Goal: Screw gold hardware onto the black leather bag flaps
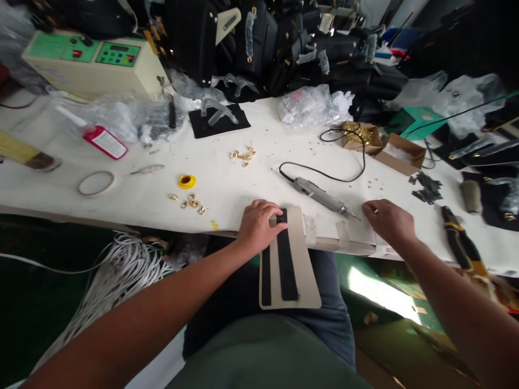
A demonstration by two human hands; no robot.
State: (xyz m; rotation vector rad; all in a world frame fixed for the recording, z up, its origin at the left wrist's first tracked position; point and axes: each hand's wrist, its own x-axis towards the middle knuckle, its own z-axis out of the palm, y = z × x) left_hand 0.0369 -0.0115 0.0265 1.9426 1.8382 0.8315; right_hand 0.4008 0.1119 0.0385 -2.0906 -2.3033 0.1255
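Observation:
A beige panel (303, 270) with rounded corners lies half on the table edge and half over my lap. Two black straps run along it, a wide one (287, 273) and a narrow one (266, 278). My left hand (261, 224) is closed on the top end of the wide strap, thumb and fingers pinching it. My right hand (389, 222) rests on the table with its fingers curled together; what they hold, if anything, is too small to make out. Just left of it lies a grey electric screwdriver (322, 195), its bit pointing toward that hand.
Small gold clasps lie in two piles (243, 155) (193, 202). A yellow ring (187, 181), tape roll (96, 183) and red bottle (106, 142) are at left. At right are a carton of gold parts (362, 136), black pieces (426, 187) and pliers (462, 237). Black bags (259, 43) stand behind.

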